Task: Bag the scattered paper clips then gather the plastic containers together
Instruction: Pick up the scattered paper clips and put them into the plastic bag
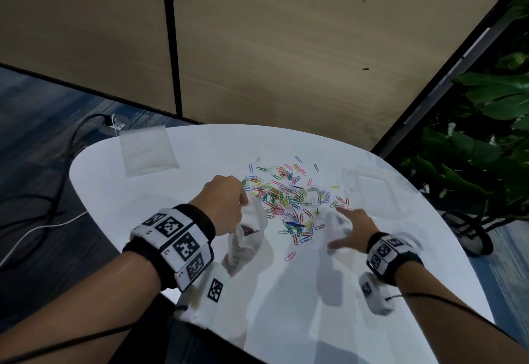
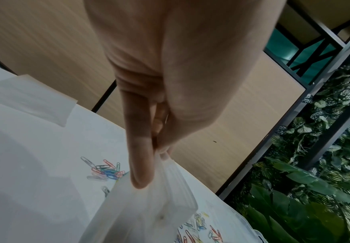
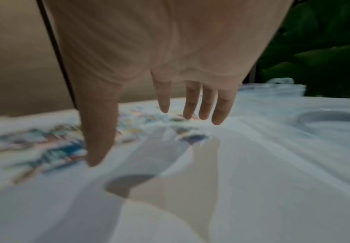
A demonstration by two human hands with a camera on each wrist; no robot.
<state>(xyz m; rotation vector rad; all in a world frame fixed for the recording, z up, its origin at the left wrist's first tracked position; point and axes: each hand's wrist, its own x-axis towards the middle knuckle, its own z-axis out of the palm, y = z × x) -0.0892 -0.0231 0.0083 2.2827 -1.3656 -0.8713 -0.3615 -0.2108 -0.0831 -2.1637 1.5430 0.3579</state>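
Observation:
Several coloured paper clips [image 1: 289, 197] lie scattered mid-table on the white table [image 1: 300, 292]. My left hand [image 1: 243, 200] pinches the rim of a clear plastic bag [image 1: 246, 237] at the pile's left edge; the bag hangs down to the table. The left wrist view shows thumb and finger pinching the bag [image 2: 155, 205] at its top, with paper clips [image 2: 105, 169] beyond. My right hand [image 1: 343, 227] hovers open with spread fingers over the pile's right edge, blurred. In the right wrist view, the right hand [image 3: 144, 138] holds nothing above the blurred paper clips [image 3: 45, 148].
A clear plastic container [image 1: 372, 189] sits at the table's right side, and a flat clear plastic piece [image 1: 147, 150] overhangs the far left edge. Wooden wall panels stand behind. Plants [image 1: 486, 134] fill the right. Cables [image 1: 57, 192] run on the floor to the left.

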